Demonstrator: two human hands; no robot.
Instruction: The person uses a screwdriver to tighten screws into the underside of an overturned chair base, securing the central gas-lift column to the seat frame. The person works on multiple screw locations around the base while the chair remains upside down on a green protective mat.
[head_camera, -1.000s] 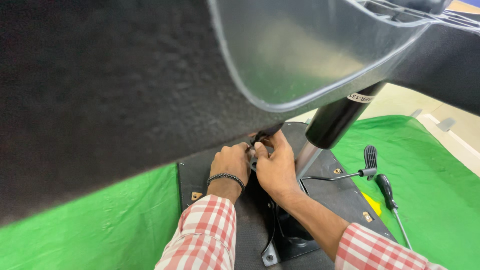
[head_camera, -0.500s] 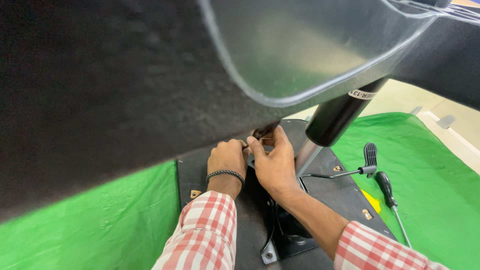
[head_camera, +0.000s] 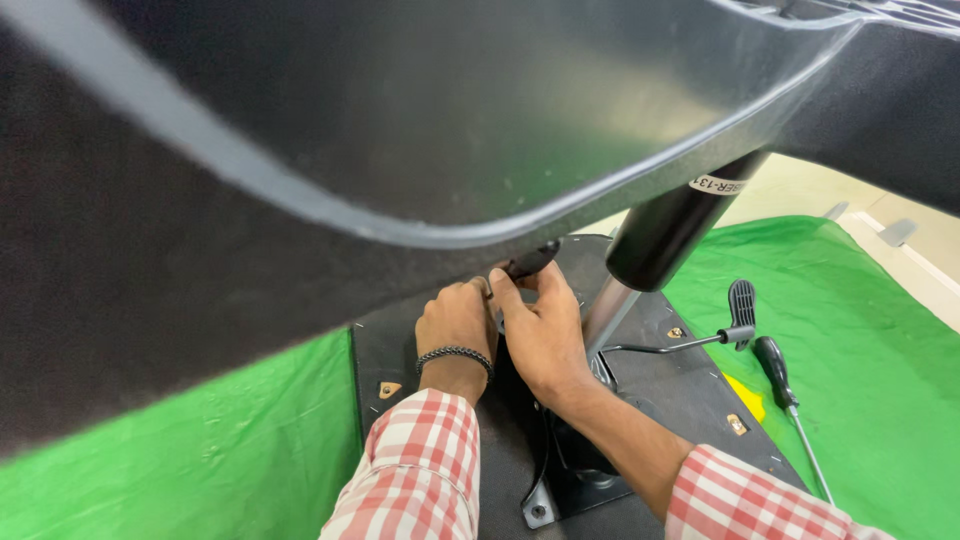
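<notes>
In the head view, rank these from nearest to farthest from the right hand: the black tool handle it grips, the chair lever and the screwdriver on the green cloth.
1. Black tool handle: in the right hand itself.
2. Chair lever: off to its right, over the seat base.
3. Screwdriver: farther right, on the green cloth.

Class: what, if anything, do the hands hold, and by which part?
The right hand pinches a black handle near its lower end; the left hand touches beside it, its grip hidden.

Screwdriver (head_camera: 778, 367) on green cloth (head_camera: 880, 330) — untouched, aside.
</notes>
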